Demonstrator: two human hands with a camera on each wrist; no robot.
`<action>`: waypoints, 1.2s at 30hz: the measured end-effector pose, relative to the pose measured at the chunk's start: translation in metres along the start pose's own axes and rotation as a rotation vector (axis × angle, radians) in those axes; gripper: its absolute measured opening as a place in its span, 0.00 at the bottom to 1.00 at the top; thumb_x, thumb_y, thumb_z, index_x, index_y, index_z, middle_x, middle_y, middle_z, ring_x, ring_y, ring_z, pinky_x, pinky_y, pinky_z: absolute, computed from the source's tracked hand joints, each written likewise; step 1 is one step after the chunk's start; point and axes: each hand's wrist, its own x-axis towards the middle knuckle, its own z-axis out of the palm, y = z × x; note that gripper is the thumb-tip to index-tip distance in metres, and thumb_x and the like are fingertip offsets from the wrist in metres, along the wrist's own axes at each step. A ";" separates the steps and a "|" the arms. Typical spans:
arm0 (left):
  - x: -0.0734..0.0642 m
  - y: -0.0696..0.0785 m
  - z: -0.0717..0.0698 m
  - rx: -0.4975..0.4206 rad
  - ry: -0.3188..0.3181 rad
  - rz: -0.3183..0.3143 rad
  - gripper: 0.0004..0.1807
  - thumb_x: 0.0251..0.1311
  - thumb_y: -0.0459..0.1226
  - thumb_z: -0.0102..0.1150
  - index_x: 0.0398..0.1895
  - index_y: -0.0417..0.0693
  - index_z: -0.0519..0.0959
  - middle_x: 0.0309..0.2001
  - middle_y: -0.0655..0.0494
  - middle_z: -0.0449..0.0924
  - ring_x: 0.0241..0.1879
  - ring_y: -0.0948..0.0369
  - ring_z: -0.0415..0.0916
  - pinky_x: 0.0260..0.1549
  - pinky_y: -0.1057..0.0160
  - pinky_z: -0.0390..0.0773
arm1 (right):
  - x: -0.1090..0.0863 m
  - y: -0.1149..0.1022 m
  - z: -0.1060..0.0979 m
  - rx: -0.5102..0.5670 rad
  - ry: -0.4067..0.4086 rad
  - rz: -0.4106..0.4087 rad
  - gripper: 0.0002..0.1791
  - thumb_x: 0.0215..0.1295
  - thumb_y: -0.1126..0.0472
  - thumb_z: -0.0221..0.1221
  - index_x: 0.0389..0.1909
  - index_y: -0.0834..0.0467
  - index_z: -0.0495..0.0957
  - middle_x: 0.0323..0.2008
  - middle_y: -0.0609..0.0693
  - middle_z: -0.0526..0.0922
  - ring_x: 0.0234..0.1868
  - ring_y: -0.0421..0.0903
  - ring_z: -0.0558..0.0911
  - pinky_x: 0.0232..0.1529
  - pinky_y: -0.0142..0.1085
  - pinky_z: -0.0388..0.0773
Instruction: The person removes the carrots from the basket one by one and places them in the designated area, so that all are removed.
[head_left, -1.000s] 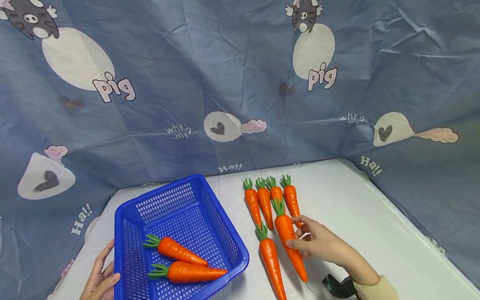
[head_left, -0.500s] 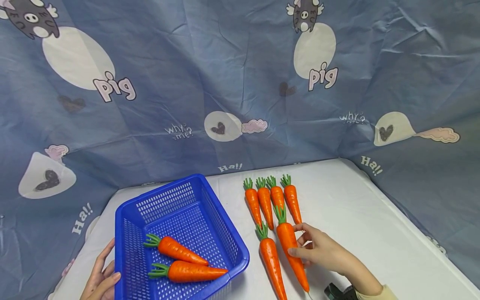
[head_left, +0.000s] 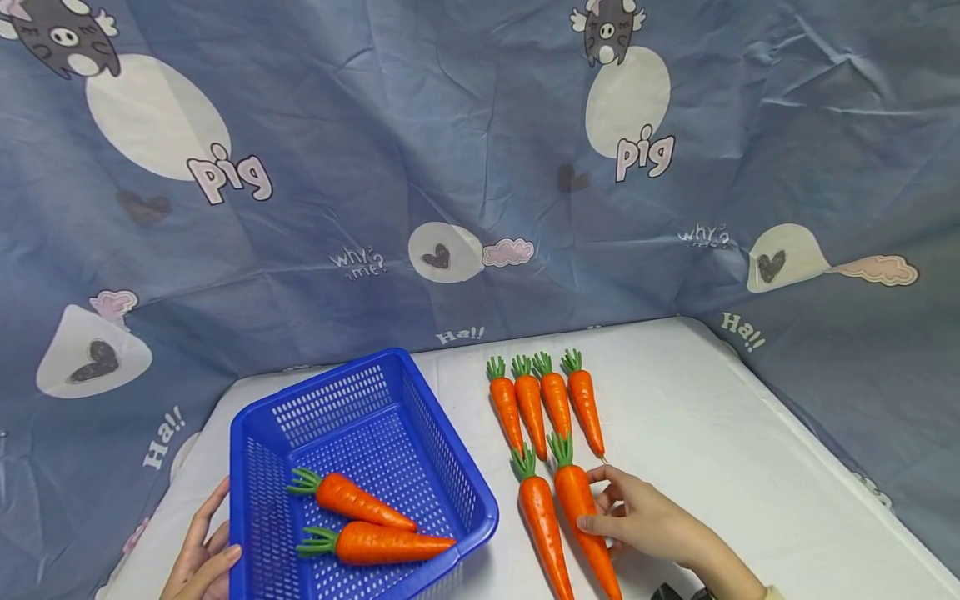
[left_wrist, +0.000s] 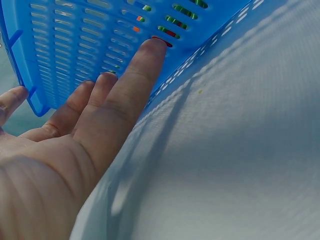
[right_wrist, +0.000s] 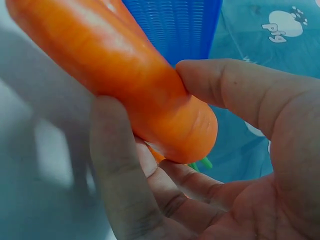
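Observation:
My right hand point(head_left: 641, 512) pinches an orange carrot point(head_left: 576, 493) with green stems between thumb and fingers. In the right wrist view, the thumb and fingers sit on either side of this carrot point(right_wrist: 135, 85). Just left of it lies another carrot point(head_left: 542, 518), roughly parallel. My left hand point(head_left: 198, 554) touches the left side of a blue plastic basket point(head_left: 444, 446). Seen from the left wrist, its fingers reach fairly straight along the slotted wall point(left_wrist: 70, 55), and the thumb is by the rim. Inside the basket lie two carrots, an upper one point(head_left: 362, 502) and a lower one point(head_left: 390, 544).
Behind the held carrot, several carrots point(head_left: 529, 408) lie side by side on the white tabletop point(head_left: 720, 450), stems pointing away. A blue printed cloth point(head_left: 465, 167) hangs behind the table. A black device point(head_left: 667, 592) shows at the right wrist.
My right hand has drawn the carrot back toward the near edge, so its stems no longer overlap the back row and it lies level with its neighbour. The left hand and basket have not moved.

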 end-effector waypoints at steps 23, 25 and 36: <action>0.001 0.000 0.001 -0.091 -0.056 0.040 0.48 0.76 0.19 0.21 0.87 0.76 0.44 0.69 0.67 0.80 0.62 0.60 0.85 0.51 0.55 0.90 | 0.007 0.007 0.007 -0.067 0.012 0.061 0.33 0.68 0.55 0.72 0.65 0.69 0.72 0.35 0.52 0.78 0.33 0.47 0.80 0.30 0.39 0.88; 0.001 0.001 0.002 -0.074 -0.043 0.027 0.47 0.76 0.19 0.21 0.87 0.77 0.44 0.68 0.68 0.80 0.61 0.61 0.85 0.50 0.55 0.90 | 0.008 0.007 0.008 -0.071 0.014 0.065 0.33 0.68 0.55 0.72 0.65 0.69 0.72 0.35 0.52 0.78 0.33 0.47 0.80 0.30 0.39 0.88; 0.001 0.002 0.004 -0.044 -0.026 0.021 0.46 0.77 0.20 0.22 0.87 0.77 0.44 0.68 0.70 0.80 0.61 0.62 0.85 0.49 0.55 0.90 | 0.010 0.007 0.009 -0.093 0.021 0.069 0.33 0.68 0.55 0.73 0.65 0.69 0.72 0.34 0.52 0.78 0.32 0.47 0.79 0.29 0.39 0.87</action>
